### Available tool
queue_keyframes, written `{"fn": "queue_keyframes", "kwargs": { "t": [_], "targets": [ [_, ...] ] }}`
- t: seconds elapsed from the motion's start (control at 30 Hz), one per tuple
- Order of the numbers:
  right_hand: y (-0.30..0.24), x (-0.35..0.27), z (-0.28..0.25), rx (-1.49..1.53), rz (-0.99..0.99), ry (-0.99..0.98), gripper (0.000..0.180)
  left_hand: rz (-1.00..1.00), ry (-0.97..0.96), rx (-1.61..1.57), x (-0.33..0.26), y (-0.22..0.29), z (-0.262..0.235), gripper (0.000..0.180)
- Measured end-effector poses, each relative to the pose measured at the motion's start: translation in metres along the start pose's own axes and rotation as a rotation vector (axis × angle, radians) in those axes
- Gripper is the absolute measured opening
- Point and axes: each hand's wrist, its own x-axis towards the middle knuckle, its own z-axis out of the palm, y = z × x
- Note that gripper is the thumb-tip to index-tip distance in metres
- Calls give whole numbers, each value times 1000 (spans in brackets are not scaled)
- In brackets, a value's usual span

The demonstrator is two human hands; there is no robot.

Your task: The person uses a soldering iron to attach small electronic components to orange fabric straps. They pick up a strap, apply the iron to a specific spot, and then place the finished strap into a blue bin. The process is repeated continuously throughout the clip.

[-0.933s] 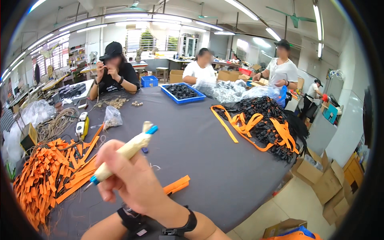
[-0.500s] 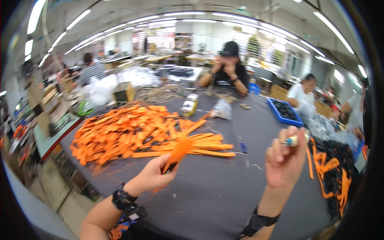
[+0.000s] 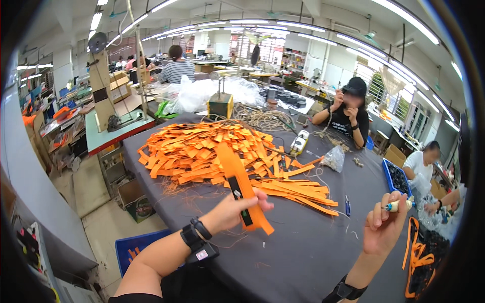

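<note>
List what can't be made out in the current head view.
Head view, all:
- Cream pen-shaped tool with blue ends: partly behind the right hand.
- Flat orange fabric strip with black patch: gripped part covered by the left hand; patch markings too small.
- Orange strip heap: lower layers buried.
- Blue plastic crate: partly behind left forearm.
- Black-and-orange pile: cut off by dark picture rim.

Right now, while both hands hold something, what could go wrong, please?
First, the pen-like tool in the right hand has a thin, bare tip, which might prick a finger if the hands come together carelessly. Second, the orange strip in the left hand resembles those in the pile of orange strips; if dropped there, it could get mixed in.
</note>
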Motion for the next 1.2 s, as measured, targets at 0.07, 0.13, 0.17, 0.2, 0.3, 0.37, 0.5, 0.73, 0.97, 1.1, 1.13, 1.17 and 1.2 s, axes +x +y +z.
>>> {"fn": "queue_keyframes", "kwargs": {
  "t": [0.07,0.13,0.17,0.2,0.3,0.37,0.5,0.73,0.97,1.1,1.13,1.17,1.2],
  "targets": [
    [1,1,-4,8,-1,-22,28,92,4,-127,-13,33,-8,26],
    [4,2,-7,-10,0,-43,27,201,73,-272,-26,53,-16,33],
    [7,2,-7,2,0,-43,26,231,92,-287,-39,65,-20,35],
    [10,3,-9,3,-1,-52,25,261,112,-301,-52,76,-25,36],
    [18,4,-7,-21,25,-25,25,386,185,-313,-98,97,-45,30],
    [20,7,-17,-59,33,-58,22,491,255,-405,-129,109,-53,24],
    [34,5,-16,-111,82,-88,21,628,338,-492,-187,110,-72,17],
    [82,-20,5,-108,294,-242,24,196,600,745,-228,95,-76,18],
    [85,-27,2,-205,283,-273,21,252,1366,247,-328,53,-158,12],
    [90,-25,-5,-242,292,-289,20,-171,1483,317,-394,17,-195,6],
    [91,-25,-6,-254,301,-277,20,-274,1491,251,-407,4,-197,5],
    [93,-24,-7,-259,307,-285,20,-362,1500,191,-423,-14,-208,5],
    [95,-24,-9,-263,312,-293,20,-450,1506,131,-435,-33,-217,5]
  ]
}}
